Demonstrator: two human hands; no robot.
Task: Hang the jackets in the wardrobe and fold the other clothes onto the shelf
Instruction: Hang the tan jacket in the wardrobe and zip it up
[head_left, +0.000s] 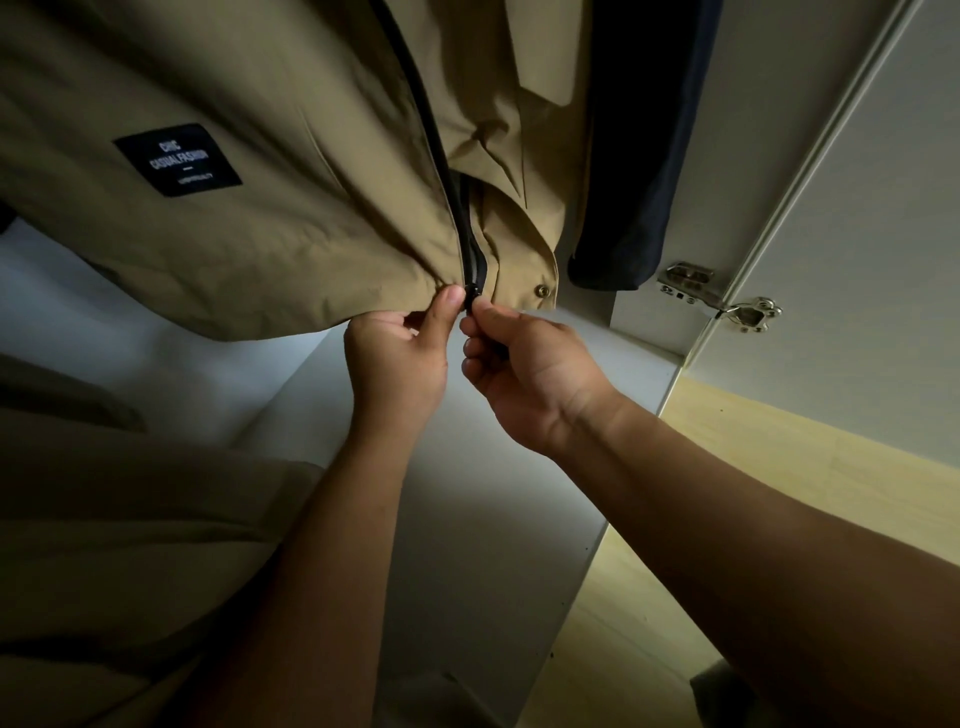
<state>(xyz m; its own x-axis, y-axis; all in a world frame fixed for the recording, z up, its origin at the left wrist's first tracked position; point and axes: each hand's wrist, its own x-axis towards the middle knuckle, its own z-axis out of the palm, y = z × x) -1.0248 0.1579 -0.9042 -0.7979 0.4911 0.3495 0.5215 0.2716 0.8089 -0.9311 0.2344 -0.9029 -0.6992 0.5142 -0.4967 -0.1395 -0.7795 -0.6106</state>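
Here, over the white wardrobe floor (467, 493), left hand (397, 358) pinches the tan jacket (260, 249), right hand (524, 369) its zipper (475, 297).

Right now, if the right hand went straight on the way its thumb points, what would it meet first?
Probably the zipper end of the tan jacket: the right hand pinches it at the hem, facing the left hand, which pinches the hem beside it. Depth is hard to judge.

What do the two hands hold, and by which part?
Both hold the tan jacket at its bottom hem: the left hand pinches the hem beside the zipper, the right hand pinches the zipper's lower end.
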